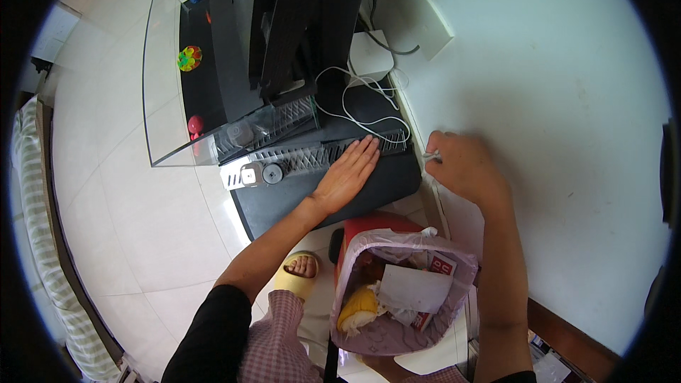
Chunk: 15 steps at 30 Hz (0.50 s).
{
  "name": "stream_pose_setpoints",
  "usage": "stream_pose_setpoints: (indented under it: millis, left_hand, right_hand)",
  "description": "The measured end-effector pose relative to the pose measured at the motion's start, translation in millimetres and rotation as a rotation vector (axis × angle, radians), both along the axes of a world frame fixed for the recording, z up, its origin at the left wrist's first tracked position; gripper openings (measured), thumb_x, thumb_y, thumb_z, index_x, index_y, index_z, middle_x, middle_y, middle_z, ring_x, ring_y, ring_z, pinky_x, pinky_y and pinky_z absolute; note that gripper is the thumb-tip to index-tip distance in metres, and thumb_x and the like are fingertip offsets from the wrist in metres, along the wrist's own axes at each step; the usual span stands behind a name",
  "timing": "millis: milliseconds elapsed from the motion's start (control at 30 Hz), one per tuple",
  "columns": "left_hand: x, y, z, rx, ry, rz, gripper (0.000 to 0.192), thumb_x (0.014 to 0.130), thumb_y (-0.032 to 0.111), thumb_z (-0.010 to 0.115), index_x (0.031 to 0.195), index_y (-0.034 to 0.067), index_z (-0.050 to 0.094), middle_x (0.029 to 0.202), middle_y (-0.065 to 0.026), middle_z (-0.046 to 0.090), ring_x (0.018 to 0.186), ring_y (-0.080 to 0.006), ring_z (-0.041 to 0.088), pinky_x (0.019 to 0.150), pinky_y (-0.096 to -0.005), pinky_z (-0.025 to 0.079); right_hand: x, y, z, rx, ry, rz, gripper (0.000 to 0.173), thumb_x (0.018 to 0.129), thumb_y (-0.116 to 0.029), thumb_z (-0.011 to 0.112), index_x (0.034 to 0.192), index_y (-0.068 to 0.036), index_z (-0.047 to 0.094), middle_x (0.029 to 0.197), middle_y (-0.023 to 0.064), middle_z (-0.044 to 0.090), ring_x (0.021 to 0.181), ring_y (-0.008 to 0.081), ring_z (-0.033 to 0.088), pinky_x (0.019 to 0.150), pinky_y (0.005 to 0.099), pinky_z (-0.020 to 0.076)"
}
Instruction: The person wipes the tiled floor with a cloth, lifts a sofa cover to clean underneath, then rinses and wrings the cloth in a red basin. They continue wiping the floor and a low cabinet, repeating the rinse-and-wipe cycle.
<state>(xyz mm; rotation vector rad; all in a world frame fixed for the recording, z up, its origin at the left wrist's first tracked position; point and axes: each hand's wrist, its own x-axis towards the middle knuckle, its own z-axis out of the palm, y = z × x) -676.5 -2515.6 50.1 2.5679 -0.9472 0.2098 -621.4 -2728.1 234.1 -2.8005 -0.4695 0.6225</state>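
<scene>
My left hand lies flat, palm down and fingers extended, across a slotted strip on a black stand. Nothing shows in its grip, though the palm is hidden. A round dark knob or cap sits on the strip, left of the hand. Close to the white wall, my right hand is curled with a small whitish wad pinched between thumb and fingers. The wad's material is unclear. A looped white cable lies on the stand just beyond my left fingertips.
A pink-lined red trash bin holding paper and a yellow item stands below my hands. Behind the stand's upright black screen-like panel is a white box. A clear glass panel juts left, near small colourful toys.
</scene>
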Motion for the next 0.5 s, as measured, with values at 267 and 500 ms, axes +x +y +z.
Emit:
stream_pose_setpoints:
  millis: [267, 500]
  left_hand:
    - [-61.3, 38.0, 4.9, 0.028, 0.146, 0.073, 0.051, 0.084, 0.008, 0.050, 0.133, -0.001, 0.049, 0.142, -0.0187, 0.043, 0.123, -0.0329, 0.047, 0.102, -0.0405, 0.038]
    - [-63.5, 65.4, 5.1, 0.137, -0.002, 0.159, 0.047, 0.083, 0.010, 0.052, 0.128, -0.002, 0.052, 0.134, -0.0178, 0.049, 0.107, -0.0266, 0.052, 0.090, -0.0352, 0.045]
  right_hand:
    - [-4.7, -20.0, -68.5, 0.053, 0.190, 0.081, 0.025, 0.078, -0.017, 0.063, 0.098, -0.002, 0.066, 0.096, 0.0189, 0.069, 0.089, 0.0357, 0.065, 0.081, 0.0418, 0.0506]
    - [-4.8, -7.0, -96.2, 0.113, 0.359, 0.189, 0.028, 0.080, -0.018, 0.063, 0.104, -0.003, 0.064, 0.103, 0.0184, 0.068, 0.090, 0.0349, 0.066, 0.083, 0.0407, 0.0509]
